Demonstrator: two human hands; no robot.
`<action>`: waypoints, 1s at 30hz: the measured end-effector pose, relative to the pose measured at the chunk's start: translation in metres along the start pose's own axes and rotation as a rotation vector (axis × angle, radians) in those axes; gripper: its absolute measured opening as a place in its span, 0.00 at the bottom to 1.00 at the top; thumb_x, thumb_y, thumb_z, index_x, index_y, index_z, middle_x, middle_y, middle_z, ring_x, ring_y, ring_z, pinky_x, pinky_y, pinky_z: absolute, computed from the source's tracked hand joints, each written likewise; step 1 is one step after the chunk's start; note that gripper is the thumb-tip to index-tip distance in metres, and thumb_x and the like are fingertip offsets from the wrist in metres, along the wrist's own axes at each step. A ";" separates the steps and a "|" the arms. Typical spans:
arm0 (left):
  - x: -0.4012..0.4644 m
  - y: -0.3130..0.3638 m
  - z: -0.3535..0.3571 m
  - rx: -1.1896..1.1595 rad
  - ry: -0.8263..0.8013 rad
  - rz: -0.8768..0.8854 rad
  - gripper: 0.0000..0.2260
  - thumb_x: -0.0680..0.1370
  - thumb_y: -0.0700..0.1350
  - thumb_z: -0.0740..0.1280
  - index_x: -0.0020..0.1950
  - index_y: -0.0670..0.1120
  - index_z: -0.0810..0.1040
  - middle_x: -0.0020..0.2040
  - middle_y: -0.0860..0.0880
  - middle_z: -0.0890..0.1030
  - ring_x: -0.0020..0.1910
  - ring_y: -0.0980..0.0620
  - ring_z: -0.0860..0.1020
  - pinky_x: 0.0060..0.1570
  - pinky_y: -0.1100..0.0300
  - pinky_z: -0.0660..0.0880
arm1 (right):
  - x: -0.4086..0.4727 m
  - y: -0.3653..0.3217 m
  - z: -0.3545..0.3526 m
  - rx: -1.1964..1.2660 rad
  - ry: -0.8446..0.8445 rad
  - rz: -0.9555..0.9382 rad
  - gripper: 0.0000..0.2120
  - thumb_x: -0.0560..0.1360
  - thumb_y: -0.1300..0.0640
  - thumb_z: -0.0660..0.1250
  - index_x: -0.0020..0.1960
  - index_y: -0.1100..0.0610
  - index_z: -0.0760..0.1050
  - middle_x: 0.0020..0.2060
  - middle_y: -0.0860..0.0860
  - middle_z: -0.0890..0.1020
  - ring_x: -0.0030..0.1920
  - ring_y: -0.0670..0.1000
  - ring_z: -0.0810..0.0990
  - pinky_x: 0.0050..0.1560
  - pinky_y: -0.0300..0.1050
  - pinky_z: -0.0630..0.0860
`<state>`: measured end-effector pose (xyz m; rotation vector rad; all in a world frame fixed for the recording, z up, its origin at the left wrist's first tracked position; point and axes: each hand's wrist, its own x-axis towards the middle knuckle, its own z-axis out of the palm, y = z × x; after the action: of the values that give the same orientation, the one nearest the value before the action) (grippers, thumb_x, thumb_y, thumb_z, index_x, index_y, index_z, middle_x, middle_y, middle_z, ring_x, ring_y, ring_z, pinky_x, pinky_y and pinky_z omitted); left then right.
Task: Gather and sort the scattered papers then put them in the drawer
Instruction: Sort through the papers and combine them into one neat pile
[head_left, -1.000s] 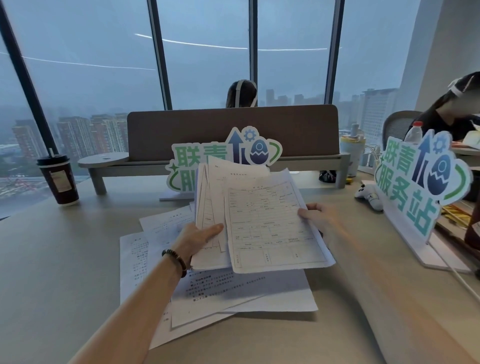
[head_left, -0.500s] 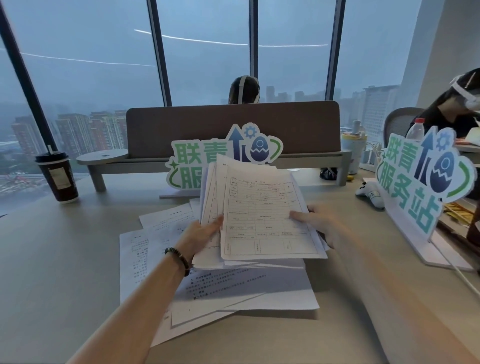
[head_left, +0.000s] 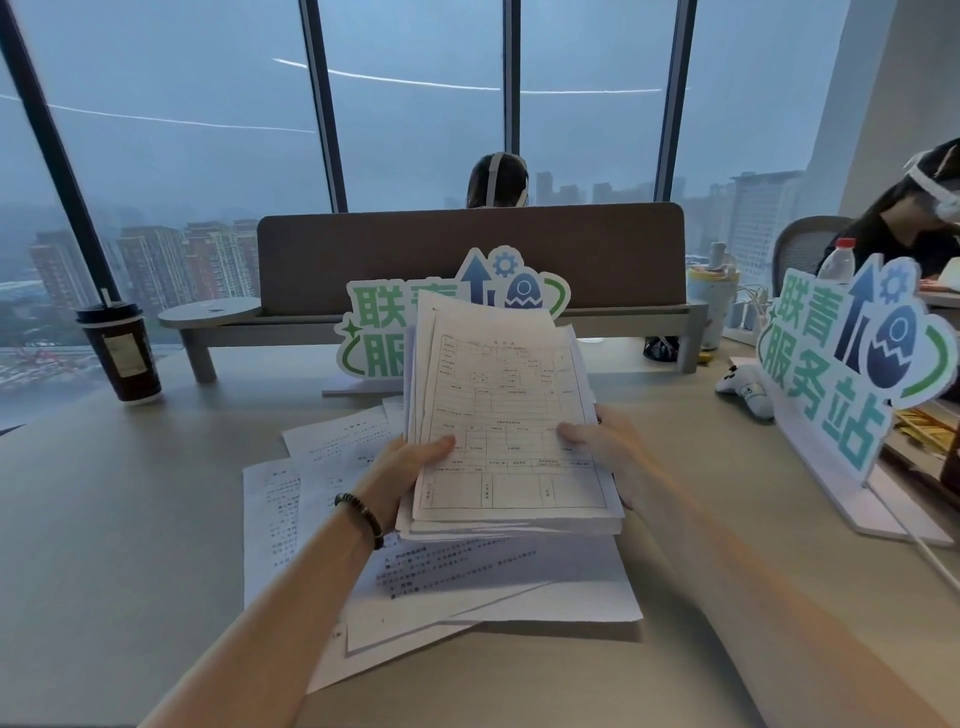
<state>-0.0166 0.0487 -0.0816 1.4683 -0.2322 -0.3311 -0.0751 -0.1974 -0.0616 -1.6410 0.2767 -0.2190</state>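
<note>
A stack of printed forms (head_left: 504, 415) is held upright above the desk, its top sheet a ruled form facing me. My left hand (head_left: 402, 470), with a dark bead bracelet at the wrist, grips the stack's left edge. My right hand (head_left: 605, 452) grips its right edge, thumb on the front sheet. Beneath the stack, several loose printed sheets (head_left: 467, 587) lie overlapping on the beige desk (head_left: 114, 519), spreading to the left and toward me. No drawer is in view.
A dark paper cup (head_left: 120, 354) stands at the far left. Behind the papers are a green-lettered sign (head_left: 379, 338) and a brown divider (head_left: 467, 260). A second sign (head_left: 852, 358) stands at the right, with a white toy (head_left: 743, 389). Two people sit beyond.
The fanned sheets in my hands have been drawn together into one squared stack. My right hand slid inward and lower on the right edge, and the stack turned more upright.
</note>
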 end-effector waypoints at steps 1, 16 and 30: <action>0.000 0.002 0.000 0.000 0.001 0.010 0.14 0.77 0.42 0.69 0.62 0.41 0.79 0.56 0.42 0.84 0.55 0.42 0.83 0.59 0.43 0.77 | 0.000 -0.002 -0.001 -0.017 0.010 -0.028 0.09 0.76 0.62 0.70 0.56 0.56 0.79 0.51 0.53 0.85 0.47 0.55 0.85 0.48 0.54 0.83; -0.017 0.034 0.011 -0.008 0.152 0.281 0.06 0.76 0.39 0.70 0.52 0.47 0.82 0.49 0.47 0.86 0.50 0.46 0.84 0.52 0.47 0.80 | -0.017 -0.031 0.024 -0.046 0.162 -0.437 0.15 0.77 0.55 0.69 0.59 0.53 0.68 0.54 0.46 0.80 0.52 0.49 0.81 0.49 0.50 0.82; -0.033 0.032 0.016 0.000 0.065 0.320 0.09 0.76 0.42 0.69 0.55 0.46 0.82 0.52 0.46 0.86 0.52 0.46 0.84 0.52 0.49 0.81 | -0.026 -0.014 0.026 0.073 0.127 -0.476 0.18 0.76 0.47 0.69 0.60 0.53 0.68 0.52 0.41 0.81 0.49 0.43 0.83 0.40 0.37 0.80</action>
<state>-0.0507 0.0483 -0.0466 1.4125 -0.4089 -0.0248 -0.0909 -0.1635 -0.0490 -1.6036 -0.0321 -0.6874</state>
